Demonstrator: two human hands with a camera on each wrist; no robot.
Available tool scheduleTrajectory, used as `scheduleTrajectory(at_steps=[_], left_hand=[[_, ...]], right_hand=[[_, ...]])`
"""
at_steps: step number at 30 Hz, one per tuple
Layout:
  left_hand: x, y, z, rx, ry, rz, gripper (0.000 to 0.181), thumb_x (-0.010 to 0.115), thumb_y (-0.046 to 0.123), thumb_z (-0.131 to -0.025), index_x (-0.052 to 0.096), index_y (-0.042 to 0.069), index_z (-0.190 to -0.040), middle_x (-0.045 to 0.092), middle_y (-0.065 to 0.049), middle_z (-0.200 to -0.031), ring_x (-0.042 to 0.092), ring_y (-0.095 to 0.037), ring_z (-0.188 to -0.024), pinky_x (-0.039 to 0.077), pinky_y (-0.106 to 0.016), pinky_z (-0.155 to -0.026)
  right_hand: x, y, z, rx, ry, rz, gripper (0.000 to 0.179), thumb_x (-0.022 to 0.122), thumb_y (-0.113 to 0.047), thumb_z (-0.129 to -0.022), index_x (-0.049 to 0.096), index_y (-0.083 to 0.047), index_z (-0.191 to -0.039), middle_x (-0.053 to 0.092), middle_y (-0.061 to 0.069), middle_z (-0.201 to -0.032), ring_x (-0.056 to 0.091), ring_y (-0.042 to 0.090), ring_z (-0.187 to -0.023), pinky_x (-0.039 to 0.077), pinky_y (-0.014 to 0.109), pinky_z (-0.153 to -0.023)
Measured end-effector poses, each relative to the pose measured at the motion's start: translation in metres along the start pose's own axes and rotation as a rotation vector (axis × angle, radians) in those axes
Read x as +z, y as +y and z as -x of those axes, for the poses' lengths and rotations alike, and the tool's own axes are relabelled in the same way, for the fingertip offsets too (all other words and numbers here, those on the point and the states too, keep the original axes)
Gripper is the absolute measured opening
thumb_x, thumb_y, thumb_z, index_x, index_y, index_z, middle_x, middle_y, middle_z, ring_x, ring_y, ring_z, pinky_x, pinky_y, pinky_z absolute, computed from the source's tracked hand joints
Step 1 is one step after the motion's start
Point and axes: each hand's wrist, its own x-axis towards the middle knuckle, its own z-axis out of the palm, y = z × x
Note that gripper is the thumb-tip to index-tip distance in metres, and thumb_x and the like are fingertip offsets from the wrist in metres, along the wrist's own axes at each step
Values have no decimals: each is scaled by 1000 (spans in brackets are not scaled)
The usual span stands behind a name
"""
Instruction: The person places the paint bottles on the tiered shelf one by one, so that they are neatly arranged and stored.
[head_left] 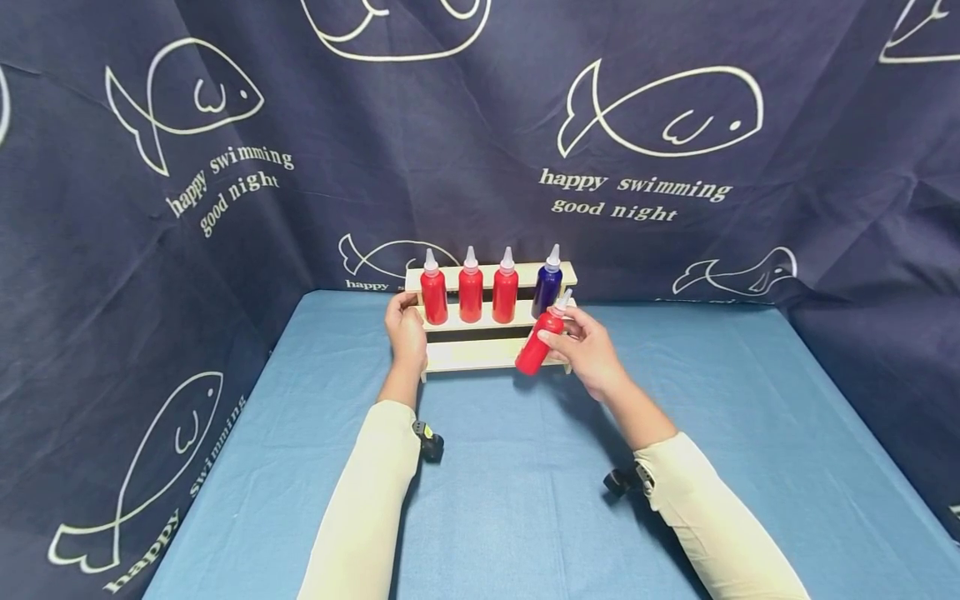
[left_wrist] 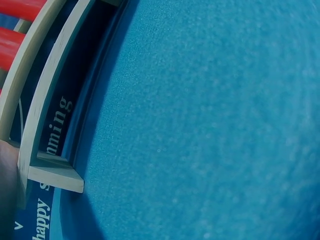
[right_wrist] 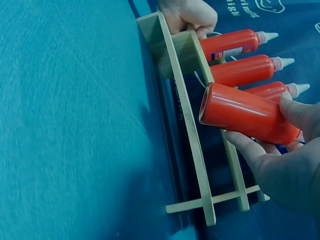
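Observation:
A light wooden three-step rack (head_left: pixel 468 357) stands toward the far side of the table. Its left end is gripped by my left hand (head_left: pixel 405 333), whose curled fingers also show in the right wrist view. My right hand (head_left: pixel 590 354) holds a red squeeze bottle (head_left: pixel 533 350) near its top, between thumb and fingers. That bottle leans, nozzle up and to the right, in front of the rack's right end. On the middle step stand a left red bottle (head_left: pixel 433 298), a second (head_left: pixel 470 298), a third (head_left: pixel 505 298) and, at the right, a dark blue bottle (head_left: pixel 545 292), partly hidden by the held one.
A blue cloth (head_left: pixel 495 500) covers the table. Behind the rack hangs a dark navy curtain (head_left: pixel 510 150) with white fish drawings and lettering. Small black cameras sit at the left wrist (head_left: pixel 430 443) and right wrist (head_left: pixel 626 481).

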Motion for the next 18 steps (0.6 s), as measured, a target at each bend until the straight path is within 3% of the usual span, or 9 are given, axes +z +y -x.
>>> scheduleTrajectory(at_steps=[10,18], left_hand=[[1,2,0,-2,7,-14,35,39,-11,-87,64,-10,-111,58,-2,-98,50,-9,-81,40,-20,-70],[1,0,1,-7,6,-14,35,39,-12,-88,64,-11,-112,57,-2,-97,49,-9,-75,41,-21,-69]], right_hand=[[17,-1,0,6,-38,4,57,69,3,-97,48,5,-150,71,8,-121,74,4,-95,65,34,-87],[32,2,-1,-6,-66,-16,55,69,5,-97,48,7,-148,70,14,-124,74,5,-95,66,37,-87]])
